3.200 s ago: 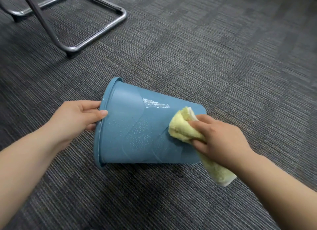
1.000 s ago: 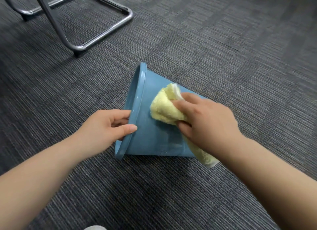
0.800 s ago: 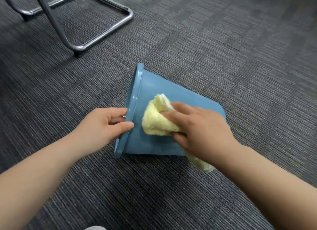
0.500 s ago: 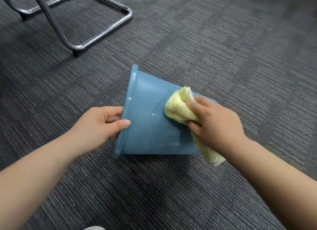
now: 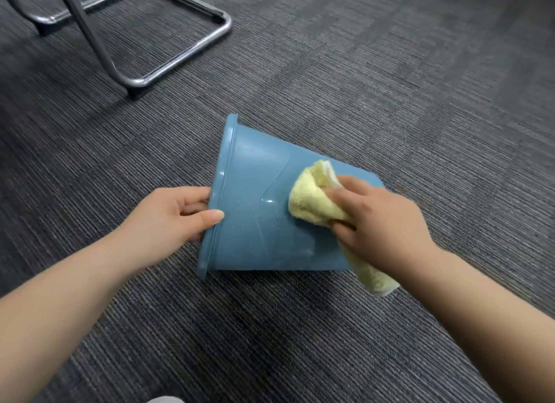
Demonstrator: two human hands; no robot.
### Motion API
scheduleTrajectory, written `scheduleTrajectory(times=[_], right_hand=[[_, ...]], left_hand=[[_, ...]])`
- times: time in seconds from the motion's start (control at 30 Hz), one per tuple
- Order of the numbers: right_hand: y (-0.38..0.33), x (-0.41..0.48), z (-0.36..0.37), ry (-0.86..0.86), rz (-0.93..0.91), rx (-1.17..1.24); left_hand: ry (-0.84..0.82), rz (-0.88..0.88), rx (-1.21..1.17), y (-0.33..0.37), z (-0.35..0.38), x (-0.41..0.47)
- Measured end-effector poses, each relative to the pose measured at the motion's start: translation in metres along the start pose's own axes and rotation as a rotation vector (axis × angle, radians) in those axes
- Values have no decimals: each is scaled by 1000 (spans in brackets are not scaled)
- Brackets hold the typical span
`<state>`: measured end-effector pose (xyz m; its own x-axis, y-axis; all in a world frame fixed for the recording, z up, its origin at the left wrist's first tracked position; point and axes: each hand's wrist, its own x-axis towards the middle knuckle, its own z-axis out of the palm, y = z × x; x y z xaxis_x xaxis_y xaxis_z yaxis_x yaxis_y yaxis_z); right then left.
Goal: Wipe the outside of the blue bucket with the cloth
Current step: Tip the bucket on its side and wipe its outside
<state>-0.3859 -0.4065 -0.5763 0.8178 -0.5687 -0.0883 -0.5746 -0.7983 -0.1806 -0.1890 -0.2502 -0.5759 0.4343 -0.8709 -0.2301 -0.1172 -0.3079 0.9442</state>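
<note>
Your blue plastic bucket (image 5: 258, 219) lies on its side on the grey ribbed carpet (image 5: 390, 87), long axis running left to right, rim toward your left hand (image 5: 171, 219) and base toward your right hand (image 5: 381, 225). Your left grip is closed on the rim, thumb outside. Your right grip is clenched around the yellow terry cloth (image 5: 312, 199), pressed on the upper wall near the base end, so the unwiped stretch lies leftward, toward the rim. The bucket's inside faces away; contents cannot be told.
</note>
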Motion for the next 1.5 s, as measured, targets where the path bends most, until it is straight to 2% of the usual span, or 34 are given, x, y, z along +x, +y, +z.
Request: scheduleTrajectory(times=[0.13, 0.33, 0.53, 0.7, 0.77, 0.93, 1.0, 1.17, 1.23, 1.4, 1.5], right_hand=[[-7, -6, 4, -11, -108, 19], [23, -4, 2, 4, 139, 26], [15, -13, 7, 17, -53, 87], [43, -15, 11, 31, 174, 88], [45, -15, 13, 38, 198, 64], [23, -18, 16, 1, 6, 30], [22, -17, 17, 2, -18, 38], [55, -17, 13, 3, 233, 67], [63, -20, 12, 16, 268, 71], [50, -30, 15, 9, 85, 74], [54, -30, 12, 18, 138, 82]], left_hand=[[8, -3, 16, 0, 0, 0], [5, 1, 14, 1, 2, -1], [37, 17, 64, 3, 0, 3], [52, -3, 67, 1, 0, 3], [67, -7, 88, 0, -1, 3], [88, -24, 125, -1, -4, 4], [85, -34, 129, -3, -4, 4], [97, -64, 127, -7, -6, 5], [99, -65, 141, -8, -7, 5], [102, -50, 230, -6, -10, 7], [106, -38, 244, -3, -8, 8]])
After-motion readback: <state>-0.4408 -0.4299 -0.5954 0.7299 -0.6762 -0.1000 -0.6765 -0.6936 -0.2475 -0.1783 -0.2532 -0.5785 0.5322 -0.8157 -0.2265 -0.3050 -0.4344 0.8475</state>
